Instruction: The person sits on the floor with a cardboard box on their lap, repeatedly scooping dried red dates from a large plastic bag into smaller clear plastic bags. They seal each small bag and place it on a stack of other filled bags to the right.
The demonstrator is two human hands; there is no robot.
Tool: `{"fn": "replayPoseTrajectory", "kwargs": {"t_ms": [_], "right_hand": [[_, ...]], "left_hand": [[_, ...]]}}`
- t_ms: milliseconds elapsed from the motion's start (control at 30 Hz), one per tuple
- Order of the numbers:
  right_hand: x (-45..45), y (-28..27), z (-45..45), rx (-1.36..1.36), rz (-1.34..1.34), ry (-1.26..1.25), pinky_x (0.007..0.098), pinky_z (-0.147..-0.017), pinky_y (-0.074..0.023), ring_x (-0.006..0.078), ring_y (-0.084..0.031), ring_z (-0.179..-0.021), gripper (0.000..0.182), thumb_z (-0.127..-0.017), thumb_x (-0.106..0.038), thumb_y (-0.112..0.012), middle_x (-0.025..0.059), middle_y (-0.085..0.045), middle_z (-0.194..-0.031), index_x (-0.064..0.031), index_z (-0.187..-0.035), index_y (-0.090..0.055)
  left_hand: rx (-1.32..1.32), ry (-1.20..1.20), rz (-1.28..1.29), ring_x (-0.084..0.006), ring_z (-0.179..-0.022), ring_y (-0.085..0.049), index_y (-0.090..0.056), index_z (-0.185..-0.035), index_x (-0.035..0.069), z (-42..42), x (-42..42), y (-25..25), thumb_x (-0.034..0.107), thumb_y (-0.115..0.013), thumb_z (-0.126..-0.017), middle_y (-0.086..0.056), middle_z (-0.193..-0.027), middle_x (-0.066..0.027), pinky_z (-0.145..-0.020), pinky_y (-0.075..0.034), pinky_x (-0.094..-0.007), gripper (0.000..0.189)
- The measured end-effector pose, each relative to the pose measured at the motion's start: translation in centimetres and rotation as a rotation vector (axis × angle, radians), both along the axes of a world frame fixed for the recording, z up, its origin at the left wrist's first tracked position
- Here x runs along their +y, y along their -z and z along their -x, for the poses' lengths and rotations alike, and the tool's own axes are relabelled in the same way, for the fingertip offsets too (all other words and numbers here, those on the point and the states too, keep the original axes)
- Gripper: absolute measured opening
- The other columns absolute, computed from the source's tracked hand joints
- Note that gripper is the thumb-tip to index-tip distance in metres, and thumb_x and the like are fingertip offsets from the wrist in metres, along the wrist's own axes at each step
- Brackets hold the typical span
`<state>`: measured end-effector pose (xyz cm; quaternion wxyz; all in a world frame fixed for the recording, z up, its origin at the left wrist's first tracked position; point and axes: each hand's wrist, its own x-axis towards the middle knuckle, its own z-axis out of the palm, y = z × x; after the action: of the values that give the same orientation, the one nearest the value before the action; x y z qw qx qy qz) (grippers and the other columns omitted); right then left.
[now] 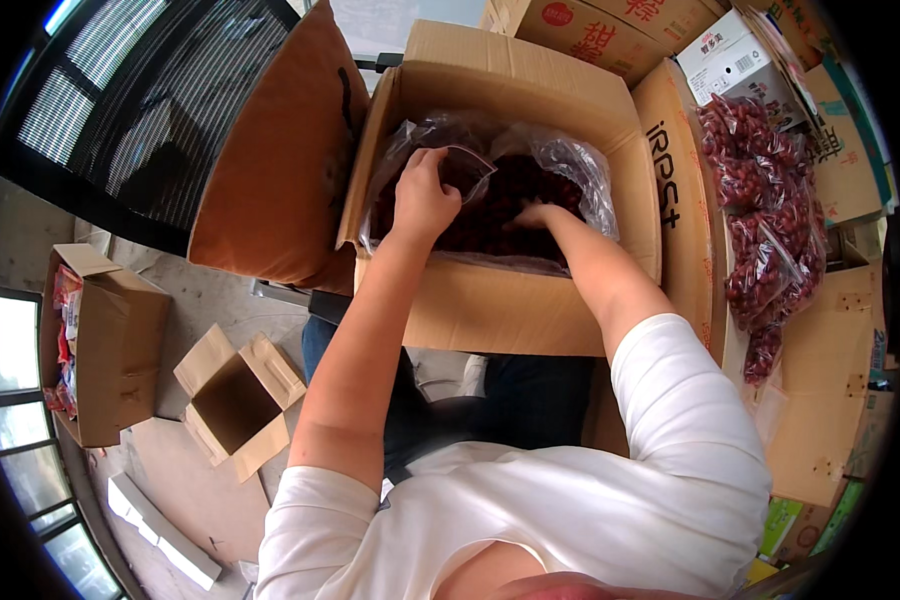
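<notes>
A large open cardboard carton (495,307) stands before me, lined with a clear plastic liner (589,176). Dark red fruits (487,225), which look like dried jujubes, lie inside it. My left hand (426,193) grips the rim of a clear zip bag (469,169) over the carton's left half. The bag's mouth faces the fruits; how much it holds is too dark to tell. Down among the fruits is my right hand (531,214), its fingers partly hidden in shadow, so its grip does not show.
Filled bags of red fruits (769,217) lie in a heap on cardboard at the right. An orange cushion (270,172) leans on a black mesh chair (120,97) at left. An open small carton (238,405) and a carton of packets (112,352) stand on the floor.
</notes>
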<state>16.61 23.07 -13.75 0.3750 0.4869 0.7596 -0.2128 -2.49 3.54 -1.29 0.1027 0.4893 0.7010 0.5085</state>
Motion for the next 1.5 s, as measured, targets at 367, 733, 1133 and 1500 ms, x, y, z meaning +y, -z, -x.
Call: {"fn": "replayPoseTrajectory", "kwargs": {"t_ms": [367, 733, 1133, 1500], "right_hand": [[-3.7, -5.6, 2.1, 0.159, 0.351, 0.227, 0.0427, -0.107, -0.0318, 0.0268, -0.034, -0.135, 0.088, -0.076, -0.056, -0.068, 0.0092, -0.035, -0.15, -0.0084, -0.143, -0.038], [-5.0, -7.0, 2.2, 0.199, 0.487, 0.188, 0.0594, -0.108, -0.0213, 0.03, -0.018, -0.143, 0.094, -0.073, -0.06, -0.069, 0.0085, -0.024, -0.155, -0.0167, -0.147, -0.031], [-7.0, -9.3, 2.8, 0.293, 0.464, 0.272, 0.0373, -0.108, -0.0286, 0.023, -0.041, -0.128, 0.071, -0.083, -0.05, -0.063, 0.0091, -0.043, -0.144, -0.0117, -0.14, -0.045], [-5.3, -5.2, 3.2, 0.389, 0.699, 0.227, 0.0433, -0.113, -0.0193, 0.0261, -0.018, -0.143, 0.092, -0.078, -0.06, -0.063, 0.0098, -0.022, -0.155, -0.0157, -0.149, -0.026]], "left_hand": [[0.01, 0.011, 0.011, -0.0364, -0.099, -0.059, -0.06, -0.108, -0.002, 0.0, 0.2, 0.0, -0.003, -0.056, -0.066, -0.06, -0.107, -0.0168, -0.085, -0.049, -0.0408, 0.042], [-0.009, 0.029, 0.023, -0.0366, -0.098, -0.059, -0.06, -0.107, -0.002, -0.1, 0.3, 0.2, -0.003, -0.056, -0.066, -0.06, -0.107, -0.017, -0.084, -0.05, -0.0406, 0.041], [0.091, 0.024, -0.011, -0.0292, -0.076, -0.062, -0.06, -0.111, -0.002, 0.0, 0.5, 0.9, -0.004, -0.057, -0.067, -0.06, -0.106, -0.0159, -0.072, -0.051, -0.0352, 0.045], [0.087, 0.019, -0.036, -0.034, -0.089, -0.062, -0.061, -0.109, -0.002, 0.0, 0.5, 0.8, -0.004, -0.056, -0.066, -0.06, -0.106, -0.0171, -0.077, -0.052, -0.0367, 0.043]]}}
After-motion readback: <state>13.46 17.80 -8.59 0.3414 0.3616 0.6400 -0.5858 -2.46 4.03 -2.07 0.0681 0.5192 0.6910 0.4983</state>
